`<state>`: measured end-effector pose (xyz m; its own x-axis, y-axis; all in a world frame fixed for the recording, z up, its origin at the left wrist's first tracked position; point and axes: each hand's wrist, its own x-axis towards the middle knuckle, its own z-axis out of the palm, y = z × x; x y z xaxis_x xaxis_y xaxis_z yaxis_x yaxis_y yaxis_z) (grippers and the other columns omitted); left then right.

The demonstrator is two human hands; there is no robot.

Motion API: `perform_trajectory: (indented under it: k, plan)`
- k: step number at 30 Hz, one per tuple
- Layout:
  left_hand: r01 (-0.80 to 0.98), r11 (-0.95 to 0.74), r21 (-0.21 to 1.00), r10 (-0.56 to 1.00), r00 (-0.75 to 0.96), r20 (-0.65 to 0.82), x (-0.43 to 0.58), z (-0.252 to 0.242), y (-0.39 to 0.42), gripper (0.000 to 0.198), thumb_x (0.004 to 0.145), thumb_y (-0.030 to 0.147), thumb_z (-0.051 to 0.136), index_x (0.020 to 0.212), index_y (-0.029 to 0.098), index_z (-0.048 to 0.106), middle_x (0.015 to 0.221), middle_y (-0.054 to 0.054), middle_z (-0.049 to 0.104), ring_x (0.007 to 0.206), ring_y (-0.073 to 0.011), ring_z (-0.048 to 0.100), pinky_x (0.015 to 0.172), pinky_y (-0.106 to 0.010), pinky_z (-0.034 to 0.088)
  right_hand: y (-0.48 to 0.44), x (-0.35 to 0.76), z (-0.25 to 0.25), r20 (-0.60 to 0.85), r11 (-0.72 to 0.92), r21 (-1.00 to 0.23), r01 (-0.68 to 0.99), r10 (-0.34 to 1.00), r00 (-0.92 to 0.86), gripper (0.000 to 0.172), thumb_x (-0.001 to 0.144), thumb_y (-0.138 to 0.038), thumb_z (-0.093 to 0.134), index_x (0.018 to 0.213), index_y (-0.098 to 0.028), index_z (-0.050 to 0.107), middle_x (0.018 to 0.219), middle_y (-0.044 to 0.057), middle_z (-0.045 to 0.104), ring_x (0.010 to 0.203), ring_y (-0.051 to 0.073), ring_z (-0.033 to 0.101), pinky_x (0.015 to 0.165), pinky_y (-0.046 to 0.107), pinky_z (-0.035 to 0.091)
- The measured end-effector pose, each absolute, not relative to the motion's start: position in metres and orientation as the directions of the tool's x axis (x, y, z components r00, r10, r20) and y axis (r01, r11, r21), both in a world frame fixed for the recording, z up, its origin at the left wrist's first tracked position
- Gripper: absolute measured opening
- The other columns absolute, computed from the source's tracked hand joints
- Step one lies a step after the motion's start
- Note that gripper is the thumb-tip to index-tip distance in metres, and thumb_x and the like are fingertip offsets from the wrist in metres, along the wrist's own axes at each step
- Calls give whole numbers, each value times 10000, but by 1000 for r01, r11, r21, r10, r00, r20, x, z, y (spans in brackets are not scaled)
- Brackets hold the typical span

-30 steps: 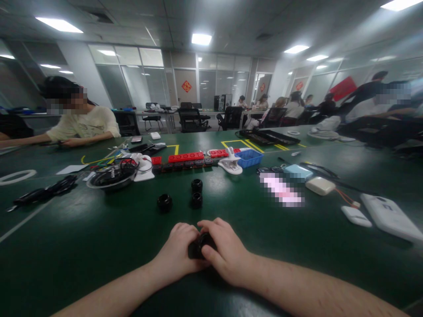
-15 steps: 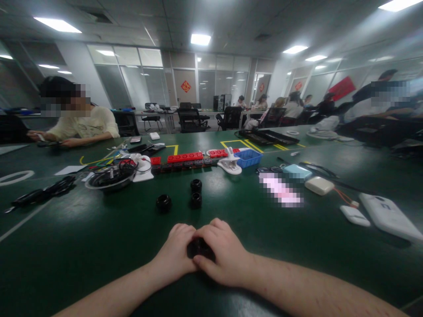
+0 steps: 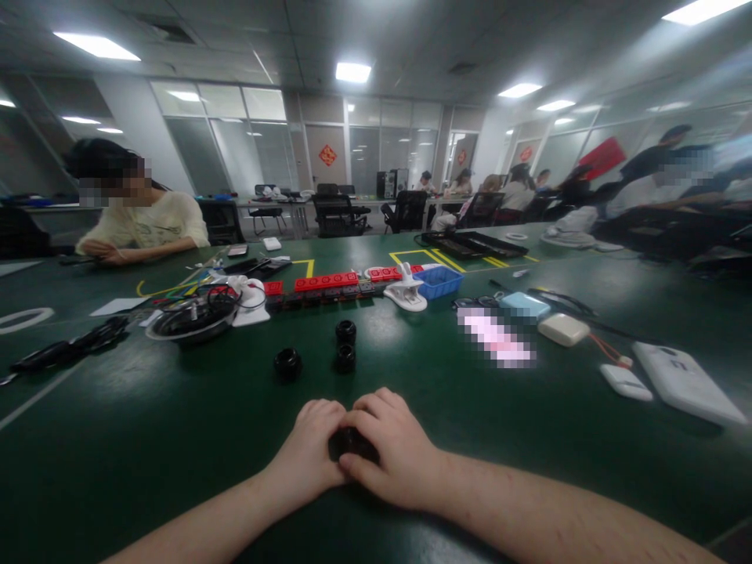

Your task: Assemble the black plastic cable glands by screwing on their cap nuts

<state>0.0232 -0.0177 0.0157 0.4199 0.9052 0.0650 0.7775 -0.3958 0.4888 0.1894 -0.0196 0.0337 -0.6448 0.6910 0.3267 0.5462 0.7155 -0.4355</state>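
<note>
Black round part [image 3: 351, 443] is clasped between the left hand [image 3: 311, 446] and right hand [image 3: 392, 453], low in the middle of the frame on the green table [image 3: 176, 439]; both grips are closed around it. It is judged small, rigid and light, best pinched by its rim. Three similar black parts [image 3: 345, 345] lie just above, a blue basket [image 3: 442, 281] farther up; nothing is seen in the way.

Glass partition walls [image 3: 247, 149], ceiling light panels [image 3: 352, 72], black office chairs [image 3: 334, 211]
</note>
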Motion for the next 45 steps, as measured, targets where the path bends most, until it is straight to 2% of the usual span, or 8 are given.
perform_trajectory:
  k: [6, 10, 27, 32, 37, 45]
  plan:
    - [773, -386, 503, 907, 417, 55, 23, 17, -19, 227, 580, 279, 636, 772, 185, 560, 810, -18, 525, 787, -201, 467, 755, -339, 363, -20, 190, 35, 339, 712, -419, 563, 698, -631, 264, 759, -336, 566, 989, -207, 569, 939, 40, 525, 855, 192, 410, 751, 336, 334]
    - [778, -375, 505, 914, 402, 58, 23, 17, -18, 239, 563, 244, 633, 782, 182, 558, 815, -20, 525, 799, -205, 467, 757, -336, 366, -20, 190, 35, 338, 704, -422, 571, 706, -622, 253, 753, -332, 575, 974, -208, 568, 923, 35, 528, 847, 189, 411, 747, 334, 329]
    - [767, -417, 488, 899, 429, 93, 22, 13, -18, 244, 579, 314, 637, 767, 192, 542, 799, -14, 537, 785, -210, 484, 745, -340, 370, -17, 189, 33, 325, 687, -472, 552, 718, -616, 299, 706, -325, 622, 952, -172, 551, 889, 37, 549, 838, 185, 436, 769, 321, 353]
    - [767, -412, 492, 901, 423, 95, 22, 14, -19, 254, 580, 297, 642, 790, 190, 545, 803, -14, 537, 786, -206, 482, 745, -338, 374, -17, 189, 33, 316, 695, -454, 557, 710, -629, 264, 723, -347, 604, 926, -182, 566, 855, 28, 536, 821, 180, 433, 754, 317, 351]
    - [770, -400, 497, 905, 418, 81, 23, 19, -20, 255, 601, 319, 641, 802, 193, 549, 826, -19, 546, 798, -210, 488, 759, -350, 377, -17, 191, 36, 364, 731, -416, 542, 679, -637, 250, 778, -355, 537, 970, -199, 572, 905, 37, 539, 848, 190, 418, 756, 329, 335]
    - [775, -385, 501, 915, 391, 98, 21, 9, -17, 278, 620, 390, 643, 758, 172, 539, 799, -28, 543, 777, -213, 485, 722, -341, 383, -18, 191, 34, 423, 818, -329, 471, 574, -701, 441, 798, -526, 406, 1025, -167, 523, 880, 56, 570, 771, 192, 402, 723, 349, 308]
